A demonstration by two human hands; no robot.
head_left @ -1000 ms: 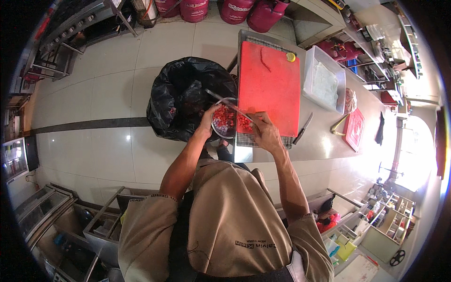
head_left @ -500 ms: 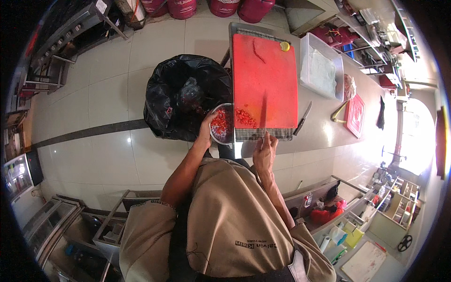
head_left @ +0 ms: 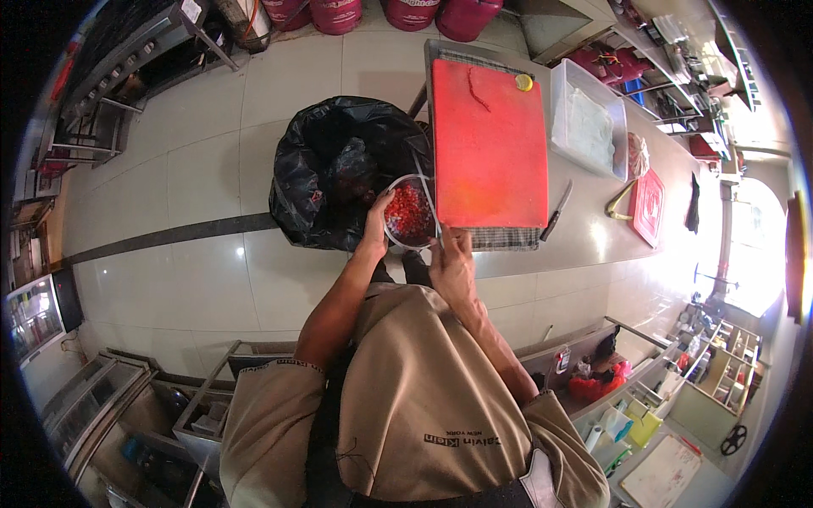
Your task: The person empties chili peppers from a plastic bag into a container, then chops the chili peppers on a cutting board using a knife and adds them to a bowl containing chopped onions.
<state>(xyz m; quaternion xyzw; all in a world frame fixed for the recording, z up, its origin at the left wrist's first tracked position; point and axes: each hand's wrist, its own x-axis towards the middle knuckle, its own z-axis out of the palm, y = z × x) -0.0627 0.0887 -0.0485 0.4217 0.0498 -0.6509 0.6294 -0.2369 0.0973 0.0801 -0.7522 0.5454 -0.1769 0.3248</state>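
Note:
At the near left corner of the red cutting board [head_left: 491,152], my left hand [head_left: 376,227] grips a round bowl [head_left: 387,234] by its left side. Chopped red pieces [head_left: 410,207] lie inside it. A knife [head_left: 430,201] is in my closed right hand [head_left: 453,269], its narrow blade pointing away from me along the bowl's right rim. On the board's far part lie a thin red strip, like a chili [head_left: 478,91], and a cut yellow-green citrus piece [head_left: 524,82]. Only a faint wet stain shows on the near part of the board.
A black-bagged bin [head_left: 296,182] stands left of the counter, partly behind the bowl. Right of the board lie another knife [head_left: 556,212], a clear plastic tub [head_left: 584,127] and a red lid [head_left: 646,207]. A checked cloth [head_left: 504,240] sticks out under the board.
The chopped red pieces at the board's near left are now off it, and the bowl looks fuller. My right hand has brought the knife left from the board to the bowl's rim.

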